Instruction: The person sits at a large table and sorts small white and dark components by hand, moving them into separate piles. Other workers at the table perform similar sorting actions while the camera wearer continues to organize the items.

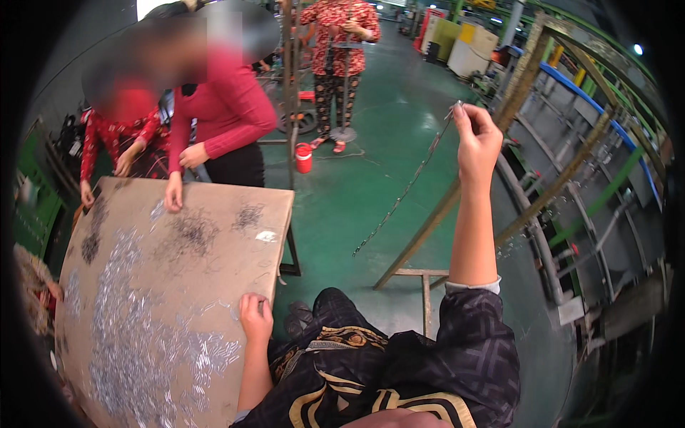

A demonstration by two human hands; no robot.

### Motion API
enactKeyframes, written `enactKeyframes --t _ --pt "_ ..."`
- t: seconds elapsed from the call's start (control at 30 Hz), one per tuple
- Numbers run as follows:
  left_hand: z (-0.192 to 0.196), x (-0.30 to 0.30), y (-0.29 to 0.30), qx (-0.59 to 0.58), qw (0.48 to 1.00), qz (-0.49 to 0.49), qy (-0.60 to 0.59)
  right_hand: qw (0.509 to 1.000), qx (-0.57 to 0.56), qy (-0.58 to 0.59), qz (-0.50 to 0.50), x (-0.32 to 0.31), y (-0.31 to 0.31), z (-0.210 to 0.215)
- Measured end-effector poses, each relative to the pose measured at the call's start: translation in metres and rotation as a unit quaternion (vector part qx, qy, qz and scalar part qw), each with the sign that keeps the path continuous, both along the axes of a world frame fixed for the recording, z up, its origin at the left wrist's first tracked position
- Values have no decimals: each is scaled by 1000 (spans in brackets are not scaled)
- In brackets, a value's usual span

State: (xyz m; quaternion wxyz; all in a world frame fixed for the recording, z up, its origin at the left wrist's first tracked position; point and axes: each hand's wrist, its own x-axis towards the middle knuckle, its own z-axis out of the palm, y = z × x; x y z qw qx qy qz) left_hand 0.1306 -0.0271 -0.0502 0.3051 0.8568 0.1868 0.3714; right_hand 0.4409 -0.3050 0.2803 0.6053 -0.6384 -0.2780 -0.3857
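My right hand point(477, 135) is raised high and pinches the top end of a long thin wire point(404, 191) strung with small metal pieces; it hangs down and to the left over the green floor. My left hand point(255, 317) rests on the near right edge of a brown board table point(275, 207), fingers curled around something small and shiny that I cannot make out clearly. Several small silvery metal pieces point(135, 335) lie spread over the board, with darker wire clumps point(191, 232) farther back.
Two people in red tops stand at the table's far side, one hand point(173, 196) pressing on the board. Another person point(341, 43) stands farther off beside a red bucket point(304, 158). A slanted metal rack frame point(564, 178) stands at the right.
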Motion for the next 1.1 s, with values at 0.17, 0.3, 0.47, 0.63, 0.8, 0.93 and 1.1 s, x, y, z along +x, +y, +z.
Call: enactKeyframes --t 0.17,0.3,0.47,0.63,0.8,0.93,1.1 --pt "0 0 -1 11 1000 -1 6 999 30 -8 -32 9 -56 43" --pt "-5 0 1 -12 1000 -4 15 993 41 -39 -101 11 -97 76" --pt "-3 -2 1 -9 1000 6 19 986 63 -60 -144 26 -141 116" --pt "-7 3 -1 -17 1000 -7 11 970 58 -72 -227 33 -206 162" --pt "-4 -2 -1 -19 1000 4 16 954 56 -58 -289 47 -253 198" --pt "-2 0 -3 -3 1000 4 12 949 67 -9 -308 58 -290 222" --pt "-6 0 -1 -7 1000 0 30 943 47 45 -328 60 -306 239"
